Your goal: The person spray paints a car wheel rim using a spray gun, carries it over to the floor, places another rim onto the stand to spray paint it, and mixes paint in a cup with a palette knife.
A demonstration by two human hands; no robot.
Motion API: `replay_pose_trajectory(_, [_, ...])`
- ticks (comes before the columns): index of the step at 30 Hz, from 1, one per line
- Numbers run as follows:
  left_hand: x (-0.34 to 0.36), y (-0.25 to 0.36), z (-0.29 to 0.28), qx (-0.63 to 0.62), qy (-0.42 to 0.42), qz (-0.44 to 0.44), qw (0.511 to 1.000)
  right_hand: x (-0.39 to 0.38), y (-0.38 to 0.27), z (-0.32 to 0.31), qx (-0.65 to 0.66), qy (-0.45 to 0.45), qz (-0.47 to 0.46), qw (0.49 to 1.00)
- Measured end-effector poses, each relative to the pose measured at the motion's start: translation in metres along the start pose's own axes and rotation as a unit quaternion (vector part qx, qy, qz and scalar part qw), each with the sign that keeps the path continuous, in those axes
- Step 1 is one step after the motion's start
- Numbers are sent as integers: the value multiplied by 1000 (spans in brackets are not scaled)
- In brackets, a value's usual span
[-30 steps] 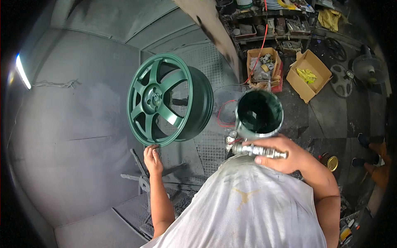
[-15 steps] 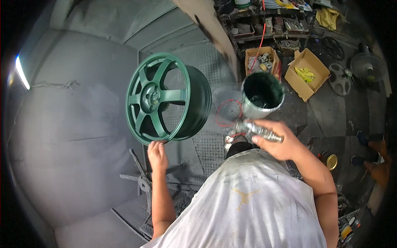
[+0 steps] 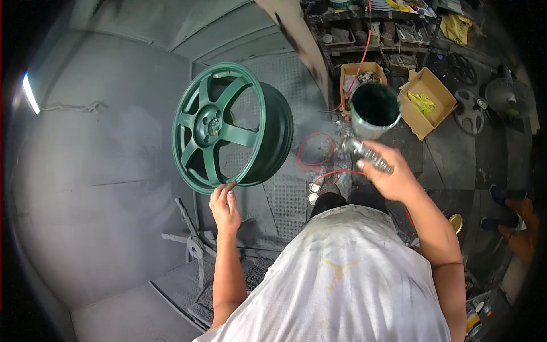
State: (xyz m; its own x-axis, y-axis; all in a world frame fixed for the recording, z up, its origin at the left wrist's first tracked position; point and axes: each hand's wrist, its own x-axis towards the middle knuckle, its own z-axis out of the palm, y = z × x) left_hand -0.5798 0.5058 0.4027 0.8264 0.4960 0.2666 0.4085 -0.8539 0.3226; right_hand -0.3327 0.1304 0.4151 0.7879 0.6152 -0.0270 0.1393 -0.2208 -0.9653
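Note:
A green six-spoke car wheel rim (image 3: 238, 135) is held up off the floor, its spoked face turned to the left. My left hand (image 3: 225, 211) is at its lower edge, fingers closed over the lip and thumb up. To the right, my right hand (image 3: 393, 174) is wrapped round a metal spray gun (image 3: 364, 153). An open metal paint cup (image 3: 370, 130), dark green inside, sits at the gun's far end and moves with it. What supports the wheel is hidden behind it.
A red hose (image 3: 319, 167) loops over the floor. Cardboard boxes (image 3: 427, 117) stand at the far right, below a cluttered shelf (image 3: 370, 48). A grey metal stand (image 3: 195, 246) is at lower left, beside the grey wall (image 3: 114, 171). Another person's legs (image 3: 515, 222) show at the right edge.
The spray gun and its cup have moved away from me and slightly right. The wheel's spokes have turned clockwise, and my left hand has shifted a little up and right along the lip.

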Motion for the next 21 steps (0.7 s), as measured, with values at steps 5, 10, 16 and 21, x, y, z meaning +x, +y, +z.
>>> replay_pose_trajectory(5, [-7,-25,-12,27,20,15,999,-38,-12,21,69,-197,-2,978])
replay_pose_trajectory(10, [-24,-76,-26,27,5,14,1000,-49,-37,17,74,-187,-104,974])
replay_pose_trajectory(16, [-41,-110,-44,69,28,-13,997,-33,-47,5,-2,27,-131,991])
replay_pose_trajectory(21, [-48,-70,-34,-1,4,-15,1000,-56,-41,25,8,-56,-33,998])
